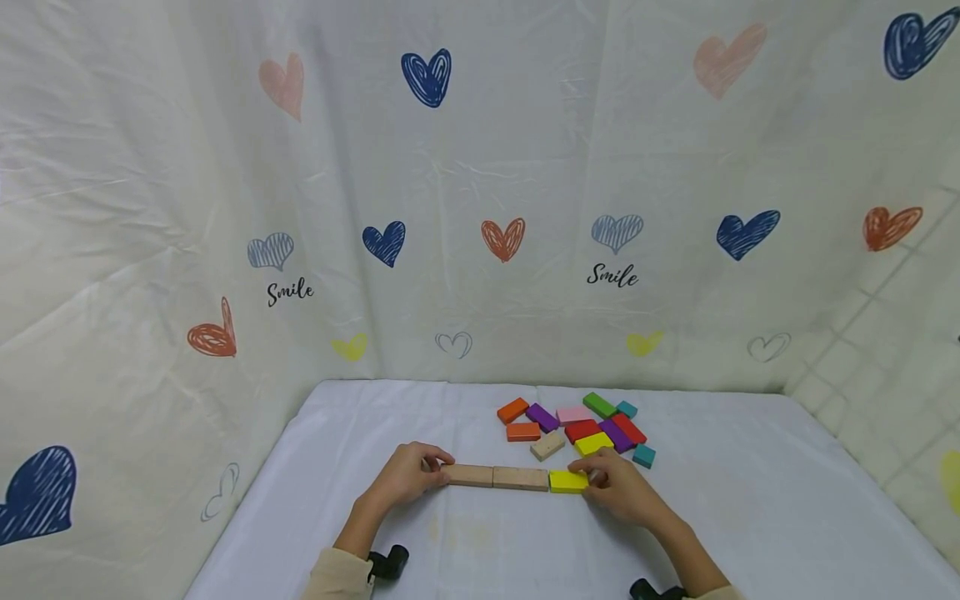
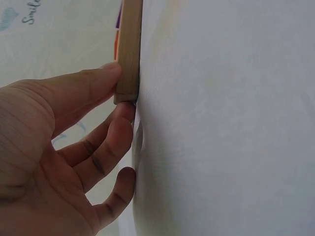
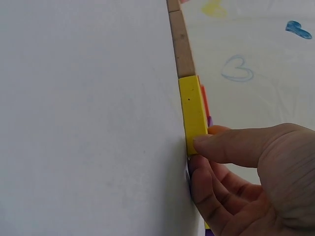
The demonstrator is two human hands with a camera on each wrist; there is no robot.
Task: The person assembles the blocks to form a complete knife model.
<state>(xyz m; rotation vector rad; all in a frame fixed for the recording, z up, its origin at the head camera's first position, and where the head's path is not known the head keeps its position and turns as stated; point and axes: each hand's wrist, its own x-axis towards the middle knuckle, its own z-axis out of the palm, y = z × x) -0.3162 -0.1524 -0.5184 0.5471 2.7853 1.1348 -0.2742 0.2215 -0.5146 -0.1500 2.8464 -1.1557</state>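
Note:
Two plain wooden blocks, the left one (image 1: 470,476) and the middle one (image 1: 521,478), lie end to end in a row with a yellow block (image 1: 566,482) at the right. My left hand (image 1: 408,477) pinches the outer end of the left wooden block; in the left wrist view the thumb lies on that block (image 2: 130,54) and fingertips meet its end. At the other end of the row, my right hand (image 1: 626,490) holds the yellow block, its thumb on the block's face (image 3: 193,110) in the right wrist view. Some right fingertips are partly hidden.
Behind the row lies a loose group of coloured blocks, among them orange (image 1: 522,432), green (image 1: 599,405), red (image 1: 582,430), another yellow (image 1: 594,443) and teal (image 1: 643,456). A loose wooden block (image 1: 548,446) sits nearest the row. White cloth (image 1: 750,500) covers the table; a heart-printed curtain (image 1: 547,325) hangs behind.

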